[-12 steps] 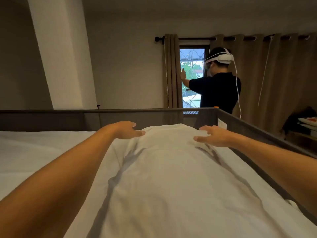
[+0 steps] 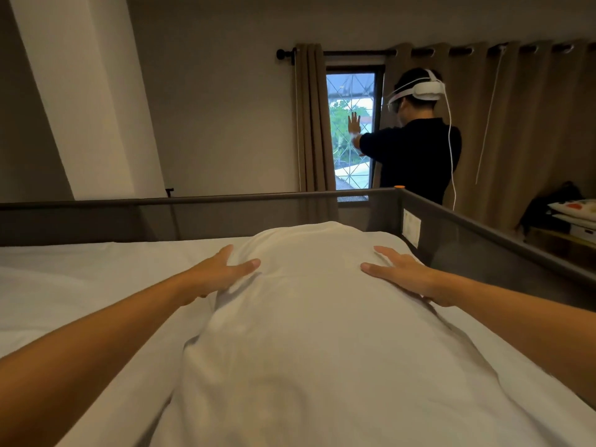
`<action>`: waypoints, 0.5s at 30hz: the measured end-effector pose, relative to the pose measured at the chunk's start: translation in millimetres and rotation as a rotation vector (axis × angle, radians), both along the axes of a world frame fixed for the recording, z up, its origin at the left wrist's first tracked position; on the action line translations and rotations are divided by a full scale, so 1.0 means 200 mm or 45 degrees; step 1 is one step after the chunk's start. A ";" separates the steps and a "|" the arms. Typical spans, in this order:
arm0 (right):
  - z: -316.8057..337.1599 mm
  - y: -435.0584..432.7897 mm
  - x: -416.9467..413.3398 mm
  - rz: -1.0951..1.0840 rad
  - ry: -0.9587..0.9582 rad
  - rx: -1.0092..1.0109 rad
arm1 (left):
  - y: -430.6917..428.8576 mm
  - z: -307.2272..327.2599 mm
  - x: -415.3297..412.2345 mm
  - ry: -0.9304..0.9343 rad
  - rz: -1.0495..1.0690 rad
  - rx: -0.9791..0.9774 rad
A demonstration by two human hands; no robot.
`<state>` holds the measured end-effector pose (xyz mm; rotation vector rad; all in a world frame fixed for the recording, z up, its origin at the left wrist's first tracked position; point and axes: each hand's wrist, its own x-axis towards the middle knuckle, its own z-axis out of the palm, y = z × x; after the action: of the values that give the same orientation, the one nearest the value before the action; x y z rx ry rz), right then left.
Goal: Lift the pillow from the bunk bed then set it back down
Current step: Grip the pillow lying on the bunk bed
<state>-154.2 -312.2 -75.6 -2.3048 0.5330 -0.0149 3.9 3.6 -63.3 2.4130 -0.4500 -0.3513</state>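
Observation:
A long white pillow [image 2: 309, 333] lies on the white sheet of the bunk bed [image 2: 64, 279], running away from me toward the far rail. My left hand [image 2: 219, 272] rests against the pillow's left side near its far end, fingers straight and spread. On the right side, my right hand [image 2: 400, 272] lies flat in the same way. Neither hand is closed around the fabric. The pillow's far end bulges up just short of the rail.
A dark metal guard rail [image 2: 200, 200] with mesh runs along the far side and the right side [image 2: 503, 233] of the bed. Beyond it a person in a headset [image 2: 416, 150] stands at a window with brown curtains. Boxes [image 2: 577, 217] sit at the far right.
Both hands have slid from the pillow's far corners to its sides, a little nearer to me. The pillow's far end now shows beyond my fingers.

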 end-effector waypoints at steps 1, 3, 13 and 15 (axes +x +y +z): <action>-0.01 -0.01 0.00 -0.004 -0.013 0.038 | 0.02 -0.02 0.01 0.017 0.037 -0.046; -0.04 -0.03 -0.01 -0.005 -0.021 0.111 | 0.07 -0.05 0.02 0.056 0.101 -0.133; -0.09 -0.03 -0.09 0.002 -0.089 0.241 | 0.12 -0.21 -0.03 0.529 0.051 -0.267; -0.09 -0.01 -0.11 -0.011 -0.091 0.273 | 0.10 -0.20 -0.11 0.579 -0.012 -0.336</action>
<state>-176.3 -314.3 -92.9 -2.0854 0.4835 -0.0419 -18.7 24.3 -104.0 1.9966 -0.2800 -0.7723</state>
